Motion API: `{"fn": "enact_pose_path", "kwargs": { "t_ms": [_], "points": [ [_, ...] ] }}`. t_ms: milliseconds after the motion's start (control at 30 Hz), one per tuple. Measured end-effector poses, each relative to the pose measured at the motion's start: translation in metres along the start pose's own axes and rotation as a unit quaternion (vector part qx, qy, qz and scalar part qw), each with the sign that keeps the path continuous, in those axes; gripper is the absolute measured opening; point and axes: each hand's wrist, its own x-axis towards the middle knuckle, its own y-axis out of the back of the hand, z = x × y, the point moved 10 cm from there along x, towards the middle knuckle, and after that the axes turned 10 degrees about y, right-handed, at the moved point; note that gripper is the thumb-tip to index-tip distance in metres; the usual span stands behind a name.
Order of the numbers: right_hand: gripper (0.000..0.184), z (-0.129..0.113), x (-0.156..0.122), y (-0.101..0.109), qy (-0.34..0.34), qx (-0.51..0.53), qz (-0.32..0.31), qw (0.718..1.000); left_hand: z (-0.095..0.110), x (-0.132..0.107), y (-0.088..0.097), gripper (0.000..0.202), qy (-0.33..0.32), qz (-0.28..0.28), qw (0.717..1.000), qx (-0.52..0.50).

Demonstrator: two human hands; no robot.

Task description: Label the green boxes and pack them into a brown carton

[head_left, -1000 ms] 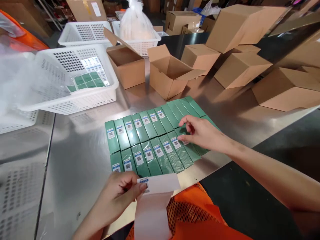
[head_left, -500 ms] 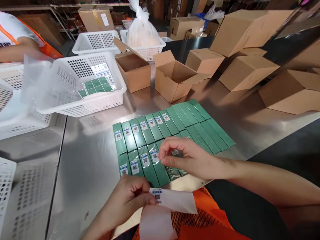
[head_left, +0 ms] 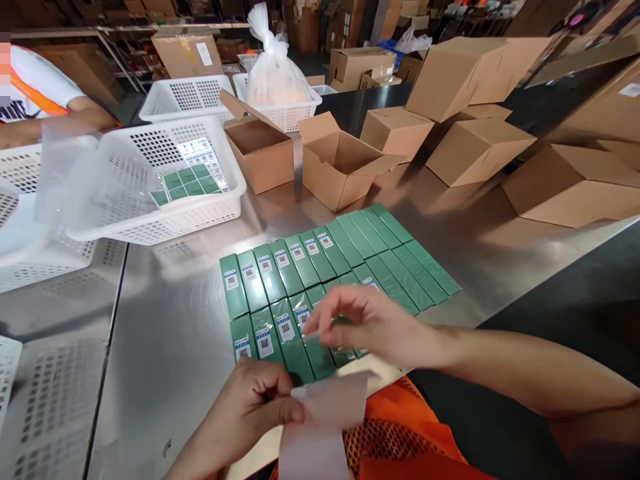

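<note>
My left hand (head_left: 253, 407) pinches a strip of white label backing paper (head_left: 325, 417) between thumb and finger, just below the rows of boxes. The strip folds over and hangs down, and no printed label shows on its near face. My right hand (head_left: 373, 327) is above the front row with its fingers pinched around a small pale sticker (head_left: 312, 335), partly blurred. Beneath it lie two rows of slim green boxes (head_left: 300, 263), side by side. Those toward the left carry white labels with a blue band and QR code; several at the right end are plain.
White plastic baskets (head_left: 165, 223) stand on the left, one with green-and-white printed sheets (head_left: 187, 180). Open cartons (head_left: 325, 180) and closed cartons (head_left: 480, 147) line the back of the metal table (head_left: 165, 320). A knotted plastic bag (head_left: 275, 73) sits behind. Another person's arm (head_left: 75, 120) shows at upper left.
The printed label has come off the strip, and a small sticker is now at my right fingertips. My right hand has shifted slightly left and down. The view has tilted up a little.
</note>
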Motion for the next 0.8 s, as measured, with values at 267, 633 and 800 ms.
{"fn": "enact_pose_path", "kwargs": {
  "t_ms": [267,633,800],
  "points": [
    [0.023,0.026,0.061,0.161,-0.124,-0.183,0.152,0.963,-0.001,-0.001,-0.004,0.024,-0.007,-0.002,0.998,0.064],
    [0.048,0.067,0.069,0.179,-0.23,-0.222,0.109,0.941,-0.005,0.0,-0.004,0.022,0.001,-0.008,0.998,0.066],
    [0.048,0.064,0.07,0.177,-0.255,-0.295,0.098,0.915,-0.003,0.001,-0.005,0.021,-0.003,-0.015,0.999,0.05]
  ]
}}
